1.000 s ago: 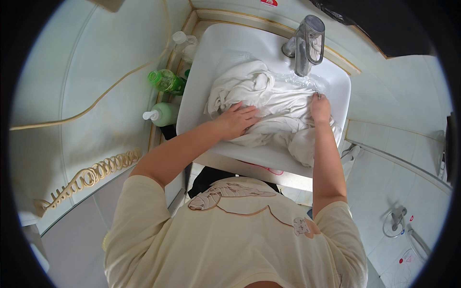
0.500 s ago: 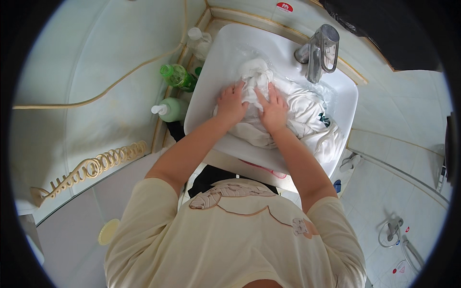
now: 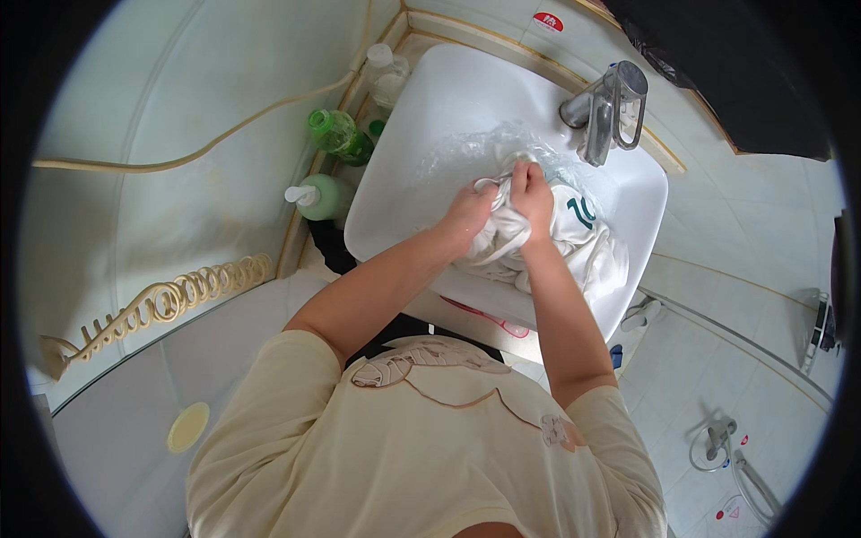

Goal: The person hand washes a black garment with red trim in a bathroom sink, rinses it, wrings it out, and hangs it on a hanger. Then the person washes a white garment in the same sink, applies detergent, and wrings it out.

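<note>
Both fists, left hand and right hand, clench bunched white garment mid-frame in the white washbasin; scrubbing looks underway, with rinsing and wringing seemingly left.

A small red and white oval sticker sits on the wall tile behind the sink. Left of the sink stand a clear green bottle, a pale green pump bottle and a clear white-capped bottle.

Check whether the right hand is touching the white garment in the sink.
Touching. The head view shows the right hand closed on a bunched fold of the wet white garment, knuckle to knuckle with the left hand, over the sink.
</note>
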Motion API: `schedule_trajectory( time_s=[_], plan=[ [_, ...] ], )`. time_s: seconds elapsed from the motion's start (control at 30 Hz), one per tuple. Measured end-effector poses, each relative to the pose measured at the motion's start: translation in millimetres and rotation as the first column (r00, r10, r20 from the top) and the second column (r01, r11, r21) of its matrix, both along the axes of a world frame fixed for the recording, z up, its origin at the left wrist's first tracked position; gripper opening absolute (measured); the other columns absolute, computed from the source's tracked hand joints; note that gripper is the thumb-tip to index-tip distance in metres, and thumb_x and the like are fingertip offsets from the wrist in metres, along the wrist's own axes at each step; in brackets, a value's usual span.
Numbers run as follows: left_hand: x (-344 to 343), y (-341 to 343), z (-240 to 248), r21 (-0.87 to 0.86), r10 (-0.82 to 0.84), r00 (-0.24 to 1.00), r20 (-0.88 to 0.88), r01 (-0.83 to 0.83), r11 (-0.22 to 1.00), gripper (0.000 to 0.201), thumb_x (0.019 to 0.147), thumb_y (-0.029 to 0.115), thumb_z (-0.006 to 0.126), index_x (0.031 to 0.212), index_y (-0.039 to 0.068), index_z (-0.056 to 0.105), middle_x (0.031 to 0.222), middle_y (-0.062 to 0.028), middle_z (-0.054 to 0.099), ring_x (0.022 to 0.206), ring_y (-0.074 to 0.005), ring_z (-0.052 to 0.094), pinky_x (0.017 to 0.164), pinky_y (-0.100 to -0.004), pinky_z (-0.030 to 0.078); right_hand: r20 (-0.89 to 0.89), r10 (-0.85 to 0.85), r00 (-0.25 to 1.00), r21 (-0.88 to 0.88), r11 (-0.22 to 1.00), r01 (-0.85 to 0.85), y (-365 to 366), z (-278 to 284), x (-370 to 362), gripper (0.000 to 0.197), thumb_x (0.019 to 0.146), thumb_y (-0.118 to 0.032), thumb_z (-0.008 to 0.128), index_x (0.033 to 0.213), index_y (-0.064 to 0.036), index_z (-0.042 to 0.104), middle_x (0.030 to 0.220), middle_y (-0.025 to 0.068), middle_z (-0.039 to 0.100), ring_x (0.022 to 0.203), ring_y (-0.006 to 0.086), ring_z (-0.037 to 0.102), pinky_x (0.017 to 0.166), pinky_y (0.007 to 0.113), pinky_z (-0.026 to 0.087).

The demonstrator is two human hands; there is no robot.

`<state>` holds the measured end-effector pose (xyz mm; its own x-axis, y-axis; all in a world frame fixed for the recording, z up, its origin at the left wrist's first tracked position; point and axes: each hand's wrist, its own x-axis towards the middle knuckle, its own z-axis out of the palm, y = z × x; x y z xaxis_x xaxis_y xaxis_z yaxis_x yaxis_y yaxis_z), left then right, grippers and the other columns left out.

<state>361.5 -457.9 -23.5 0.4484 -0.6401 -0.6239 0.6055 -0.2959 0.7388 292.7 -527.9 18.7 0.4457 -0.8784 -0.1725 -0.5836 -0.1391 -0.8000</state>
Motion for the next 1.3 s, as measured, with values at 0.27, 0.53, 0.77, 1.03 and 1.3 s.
schedule_trajectory(
  time_s=[0.27,0.53,0.77,1.03,1.3],
  plan=[
    [19.1,8.8,17.7,0.052,-0.163,0.986,0.044,0.161,0.986,0.055,0.089,0.046,0.059,0.116,-0.003,0.060,0.107,-0.0115,0.063,0.093,-0.0156,0.059,0.083,-0.0324,0.046,0.083,0.028,0.996,-0.128,0.992,-0.017,-8.1,-48.5,-1.5,0.030,0.096,-0.026,0.048,0.089,0.0002,0.060,0.076,0.0257,0.061,0.078,0.0466,0.059,0.068,0.049,0.047],
    [78.3,48.0,28.7,0.451,-0.518,0.389,0.762,0.255,0.855,0.067,0.083,0.042,0.068,0.136,0.008,0.046,0.135,-0.0198,0.048,0.124,-0.0301,0.047,0.103,-0.0401,0.037,0.500,-0.182,0.847,0.209,0.974,0.086,-56.1,-64.6,-22.3,0.041,0.095,-0.029,0.059,0.119,0.0026,0.051,0.117,0.0080,0.054,0.107,0.0160,0.049,0.094,0.028,0.039],
    [33.5,37.5,-8.3,0.710,-0.687,-0.201,0.699,0.316,0.630,0.083,0.084,0.053,0.059,0.150,0.016,0.026,0.157,-0.0186,0.008,0.144,-0.0425,0.002,0.108,-0.0691,0.003,-0.355,0.295,0.887,-0.581,0.674,-0.456,-0.9,-65.5,-30.3,0.068,0.084,-0.043,0.063,0.143,-0.0185,0.041,0.153,0.0185,0.022,0.140,0.0370,0.023,0.111,0.056,0.018],
    [39.0,18.6,-36.9,0.880,-0.798,-0.374,0.473,0.240,0.409,0.079,0.090,0.055,0.046,0.152,0.016,0.018,0.159,-0.0127,0.004,0.146,-0.0344,0.000,0.112,-0.0625,0.003,-0.528,0.294,0.797,-0.493,0.657,-0.570,-13.7,-109.2,-24.0,0.068,0.083,-0.047,0.059,0.144,-0.0222,0.040,0.156,0.0116,0.020,0.143,0.0321,0.017,0.114,0.055,0.010],
    [79.6,20.2,-34.6,0.730,-0.623,-0.388,0.679,0.268,0.629,0.057,0.087,0.030,0.057,0.140,0.017,0.043,0.148,-0.0106,0.037,0.137,-0.0273,0.031,0.109,-0.0553,0.021,-0.475,0.562,0.677,-0.378,0.564,-0.734,3.1,-64.8,-93.6,0.070,0.084,-0.046,0.061,0.144,-0.0194,0.038,0.153,0.0102,0.026,0.138,0.0323,0.028,0.112,0.054,0.019]
  ],
)
